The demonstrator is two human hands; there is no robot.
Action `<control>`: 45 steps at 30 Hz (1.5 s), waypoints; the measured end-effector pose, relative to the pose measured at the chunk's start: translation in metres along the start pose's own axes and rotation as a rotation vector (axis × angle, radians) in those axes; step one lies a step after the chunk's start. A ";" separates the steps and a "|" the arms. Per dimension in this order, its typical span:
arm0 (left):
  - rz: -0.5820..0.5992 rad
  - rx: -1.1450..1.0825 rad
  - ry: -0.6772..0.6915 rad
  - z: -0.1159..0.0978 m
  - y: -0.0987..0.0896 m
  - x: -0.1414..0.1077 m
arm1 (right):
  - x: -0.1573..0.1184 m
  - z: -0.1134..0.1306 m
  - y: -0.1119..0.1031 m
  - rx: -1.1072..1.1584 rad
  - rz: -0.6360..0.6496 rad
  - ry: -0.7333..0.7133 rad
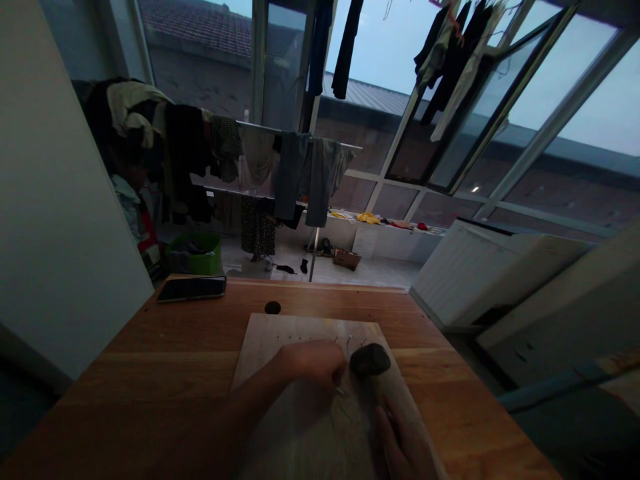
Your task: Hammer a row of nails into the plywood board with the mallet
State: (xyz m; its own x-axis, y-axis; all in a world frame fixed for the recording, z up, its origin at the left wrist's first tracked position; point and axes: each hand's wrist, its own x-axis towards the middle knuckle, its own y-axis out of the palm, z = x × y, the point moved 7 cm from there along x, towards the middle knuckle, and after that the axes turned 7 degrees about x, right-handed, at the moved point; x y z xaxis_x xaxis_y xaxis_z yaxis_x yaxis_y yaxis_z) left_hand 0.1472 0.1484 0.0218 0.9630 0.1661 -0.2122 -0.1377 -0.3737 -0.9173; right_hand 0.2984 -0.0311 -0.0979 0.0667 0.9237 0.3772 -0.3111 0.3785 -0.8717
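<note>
A pale wooden board (280, 433) lies on the brown wooden table. My left hand (320, 361) is closed above its middle, and the shiny end of a nail (340, 391) shows at its fingertips. Wrapped around the handle, my right hand (403, 440) holds a hammer (370, 361) with a dark, blunt head, low over the board's right side. Thin nails (349, 343) stand up from the far part of the board, some tilted. To their left runs a row of small dark dots. A few thin loose nails (345, 413) seem to lie below my left hand, dimly lit.
A phone (193, 289) lies at the table's far left corner, and a round dark hole or disc (273, 307) is beyond the board. Past the table stand a laundry rack (280, 129) with clothes and a green basket (200, 260). A white wall (65, 200) borders the left.
</note>
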 end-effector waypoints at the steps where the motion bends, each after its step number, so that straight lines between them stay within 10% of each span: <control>1: -0.015 -0.023 -0.029 0.007 -0.004 -0.003 | 0.000 -0.002 0.001 0.011 -0.001 0.023; 17: -0.330 -0.013 -0.247 0.061 -0.037 -0.022 | 0.001 0.010 -0.001 -0.064 -0.011 0.013; 28: -0.306 0.082 -0.323 0.058 -0.038 -0.023 | 0.001 -0.004 0.002 0.017 -0.034 0.068; 45: -0.489 -0.418 -0.226 0.091 -0.006 -0.003 | 0.045 0.039 -0.043 0.327 -0.130 0.327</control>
State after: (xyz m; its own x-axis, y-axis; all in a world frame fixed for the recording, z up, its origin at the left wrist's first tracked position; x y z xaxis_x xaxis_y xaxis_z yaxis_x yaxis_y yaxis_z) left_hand 0.1241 0.2334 -0.0026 0.8136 0.5750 0.0865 0.4456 -0.5209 -0.7281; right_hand 0.2780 -0.0081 -0.0316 0.4030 0.8602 0.3126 -0.5587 0.5017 -0.6604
